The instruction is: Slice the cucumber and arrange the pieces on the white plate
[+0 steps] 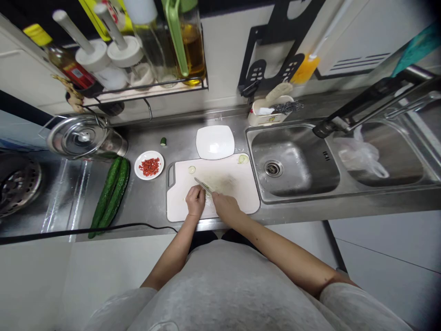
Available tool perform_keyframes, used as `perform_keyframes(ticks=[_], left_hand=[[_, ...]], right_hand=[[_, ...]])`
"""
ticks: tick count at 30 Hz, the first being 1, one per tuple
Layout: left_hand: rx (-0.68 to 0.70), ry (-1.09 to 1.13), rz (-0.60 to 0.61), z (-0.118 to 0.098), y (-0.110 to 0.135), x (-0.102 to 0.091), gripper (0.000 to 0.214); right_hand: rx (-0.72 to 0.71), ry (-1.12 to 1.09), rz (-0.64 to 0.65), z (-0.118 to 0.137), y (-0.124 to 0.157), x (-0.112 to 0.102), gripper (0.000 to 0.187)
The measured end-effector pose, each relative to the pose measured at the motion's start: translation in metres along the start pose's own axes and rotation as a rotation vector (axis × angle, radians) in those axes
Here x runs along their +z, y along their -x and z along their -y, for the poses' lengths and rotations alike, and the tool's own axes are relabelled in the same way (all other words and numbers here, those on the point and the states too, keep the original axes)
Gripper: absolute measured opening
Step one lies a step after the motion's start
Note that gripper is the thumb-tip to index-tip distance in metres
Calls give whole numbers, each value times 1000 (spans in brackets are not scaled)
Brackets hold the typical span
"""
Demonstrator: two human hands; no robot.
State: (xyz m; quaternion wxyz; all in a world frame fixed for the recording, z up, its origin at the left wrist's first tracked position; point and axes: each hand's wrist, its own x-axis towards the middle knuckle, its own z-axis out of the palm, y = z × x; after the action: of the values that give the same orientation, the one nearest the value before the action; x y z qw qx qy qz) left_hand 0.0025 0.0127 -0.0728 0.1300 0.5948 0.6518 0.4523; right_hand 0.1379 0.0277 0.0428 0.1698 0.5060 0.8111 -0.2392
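Note:
A pale cutting board lies on the steel counter in front of me. My right hand is closed round the handle of a knife, whose blade points up-left over the board. My left hand is curled with its fingertips pressed down next to the blade; what it holds is hidden and too small to name. Single cucumber slices lie at the board's upper left and at its upper right corner.
Two whole cucumbers lie left of the board, beside a small dish of chopped red chilli. A white square plate and a cucumber end sit behind. A double sink is right; a steel pot is left.

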Motion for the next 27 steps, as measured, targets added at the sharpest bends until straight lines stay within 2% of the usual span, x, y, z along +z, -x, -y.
perform_keyframes(ticks=[27], left_hand=[[6, -45, 15, -2, -1, -1, 17]], right_hand=[[-14, -20, -26, -3, -10, 5, 25]])
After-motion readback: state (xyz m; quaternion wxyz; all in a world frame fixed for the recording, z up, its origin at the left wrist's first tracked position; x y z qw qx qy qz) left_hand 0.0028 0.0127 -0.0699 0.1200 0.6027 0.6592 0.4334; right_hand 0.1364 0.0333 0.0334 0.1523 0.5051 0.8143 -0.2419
